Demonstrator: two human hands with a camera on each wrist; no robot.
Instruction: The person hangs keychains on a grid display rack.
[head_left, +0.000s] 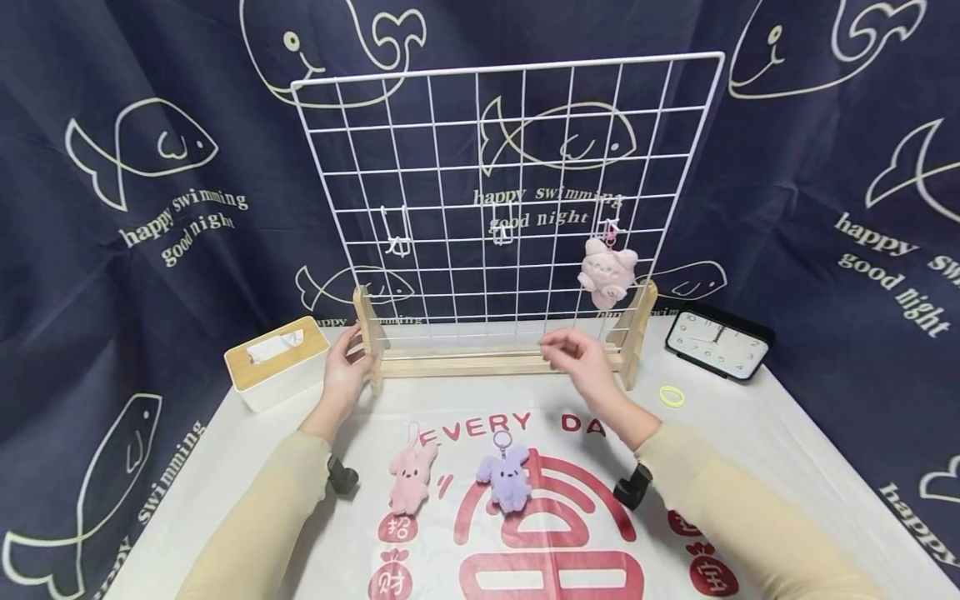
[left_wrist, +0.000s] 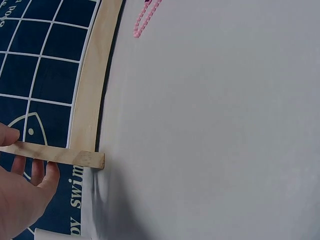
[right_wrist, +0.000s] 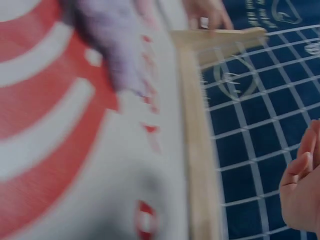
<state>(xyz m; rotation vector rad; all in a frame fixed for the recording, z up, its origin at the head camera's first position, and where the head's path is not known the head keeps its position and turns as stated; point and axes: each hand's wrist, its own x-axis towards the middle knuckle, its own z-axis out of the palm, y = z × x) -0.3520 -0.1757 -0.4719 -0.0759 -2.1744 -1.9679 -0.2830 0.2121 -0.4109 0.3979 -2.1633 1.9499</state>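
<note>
My left hand (head_left: pixel 347 372) grips the left wooden upright (head_left: pixel 367 329) of a stand, thumb on one side and fingers on the other in the left wrist view. The stand holds a white wire grid (head_left: pixel 480 171). My right hand (head_left: pixel 581 358) is by the grid's lower right part, fingers loosely bent and nothing held. A pink plush keychain (head_left: pixel 606 271) hangs from a hook at the grid's right. On the table lie a pink long-eared plush keychain (head_left: pixel 411 482) and a purple plush keychain (head_left: pixel 508 482), the purple one blurred in the right wrist view.
White hooks (head_left: pixel 399 243) hang at the grid's left, with another hook (head_left: pixel 502 233) at its middle. A tissue box (head_left: pixel 281 375) stands left of the stand. To the right are a black clock (head_left: pixel 718 342) and a yellow ring (head_left: pixel 672 396). Behind hangs a dark blue curtain (head_left: pixel 165 275).
</note>
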